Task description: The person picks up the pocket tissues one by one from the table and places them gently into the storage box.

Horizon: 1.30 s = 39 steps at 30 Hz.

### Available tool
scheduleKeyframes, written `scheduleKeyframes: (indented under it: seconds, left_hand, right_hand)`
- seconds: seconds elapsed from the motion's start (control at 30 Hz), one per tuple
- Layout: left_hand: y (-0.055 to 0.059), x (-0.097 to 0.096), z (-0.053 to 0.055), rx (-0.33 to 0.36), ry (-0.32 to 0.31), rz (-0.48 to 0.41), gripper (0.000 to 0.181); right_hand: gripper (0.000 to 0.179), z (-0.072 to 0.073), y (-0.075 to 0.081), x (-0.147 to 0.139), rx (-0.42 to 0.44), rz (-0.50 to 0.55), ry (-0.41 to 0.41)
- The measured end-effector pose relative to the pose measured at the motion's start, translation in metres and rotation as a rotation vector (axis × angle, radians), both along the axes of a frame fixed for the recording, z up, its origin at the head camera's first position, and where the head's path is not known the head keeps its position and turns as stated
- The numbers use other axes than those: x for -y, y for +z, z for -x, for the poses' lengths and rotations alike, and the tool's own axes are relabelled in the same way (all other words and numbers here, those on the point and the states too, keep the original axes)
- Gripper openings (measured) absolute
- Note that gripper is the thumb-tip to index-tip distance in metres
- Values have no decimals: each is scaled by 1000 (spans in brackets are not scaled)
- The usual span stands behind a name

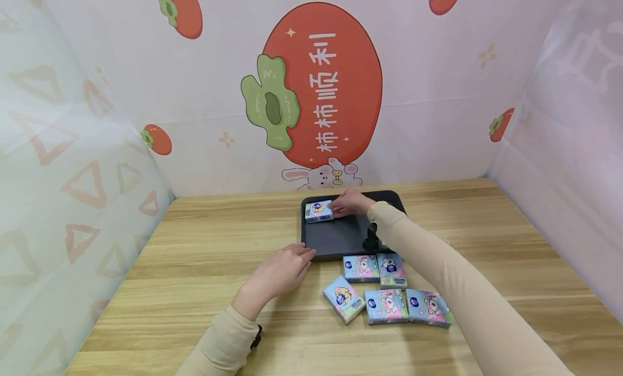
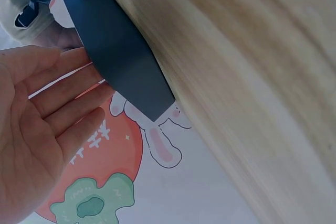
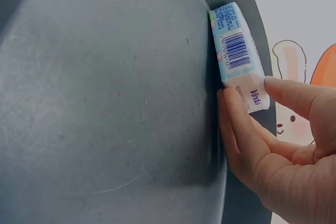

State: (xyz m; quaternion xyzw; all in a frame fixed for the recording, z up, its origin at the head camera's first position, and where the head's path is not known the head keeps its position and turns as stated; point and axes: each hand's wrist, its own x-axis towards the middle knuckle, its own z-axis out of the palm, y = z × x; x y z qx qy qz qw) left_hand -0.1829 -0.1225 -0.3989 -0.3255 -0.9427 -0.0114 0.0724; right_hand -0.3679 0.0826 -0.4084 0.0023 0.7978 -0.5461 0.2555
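A dark grey tray (image 1: 336, 238) lies near the back of the wooden table. In its far left corner sits a small pale-blue tissue pack (image 1: 318, 211) with a cartoon print. My right hand (image 1: 351, 202) pinches the right end of this pack; in the right wrist view, thumb and fingers hold the white end of the tissue pack (image 3: 236, 51) beside the tray wall. With fingers extended, my left hand (image 1: 282, 270) rests at the tray's near left corner. The left wrist view shows those fingertips against the outer side of the tray (image 2: 118, 45).
Several more tissue packs (image 1: 386, 306) lie on the table in front of the tray, one of them (image 1: 344, 299) turned at an angle. A printed cloth backdrop (image 1: 418, 143) stands behind the table (image 1: 219, 230), with similar cloth on both sides.
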Motion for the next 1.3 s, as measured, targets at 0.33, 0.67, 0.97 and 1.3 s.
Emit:
scheduleKeyframes:
  seconds: [0.33,0.67,0.97,1.3]
  left_hand:
    - [-1,1,0,-51,-24,28,28]
    - [-1,0,0,-48,-29,20,28]
    - [-1,0,1,-8,-10,2,28]
    - [-1,0,0,3,-4,2,28]
  right_hand:
    - [31,-1,0,3,60,12,-43]
    - [27,-1,-1,0,52,29,0]
    - [30,-9,4,5,22,-26,-1]
    - [28,-9,4,7,3,-67,-10]
